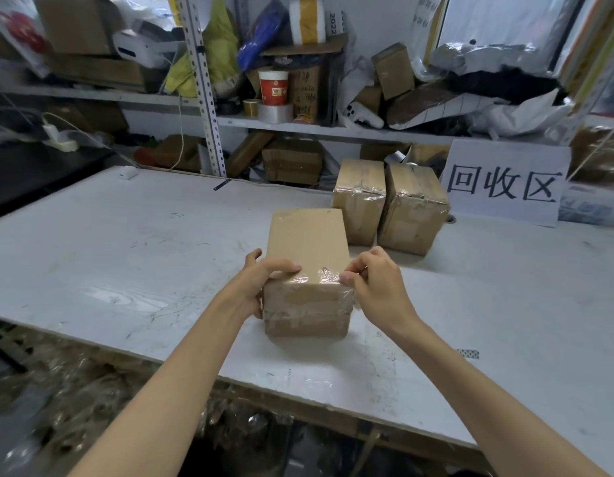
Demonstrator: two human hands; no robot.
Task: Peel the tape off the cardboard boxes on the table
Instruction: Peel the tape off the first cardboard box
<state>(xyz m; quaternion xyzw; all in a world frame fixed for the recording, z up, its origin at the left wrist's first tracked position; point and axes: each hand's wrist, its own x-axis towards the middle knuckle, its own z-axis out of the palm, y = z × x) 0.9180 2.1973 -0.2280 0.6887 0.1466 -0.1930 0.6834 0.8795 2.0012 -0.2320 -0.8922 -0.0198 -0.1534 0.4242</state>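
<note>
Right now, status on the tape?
Left grip holds box. Right grip pinches tape at its near top edge. Two taped boxes sit behind.

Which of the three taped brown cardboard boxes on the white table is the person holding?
The nearest brown cardboard box: the left hand grips it, the right hand pinches its clear tape. The other two boxes stand untouched behind.

Near box (pixel 307 242): brown cardboard, matt, smooth faces. Tape (pixel 328 277) on it: clear plastic film, glossy, wrinkled along the near top edge, catching light. Far box (pixel 358 204) and its neighbour (pixel 414 210): same matt cardboard, banded with creased glossy film. Table (pixel 126 235): white board, matt, scuffed, with scratches and dark marks. Sign (pixel 505 156): white paper, matt, black print. Shelf post (pixel 204 84): perforated metal, pale grey, dull. Roll (pixel 275 113): silvery, shiny.
</note>
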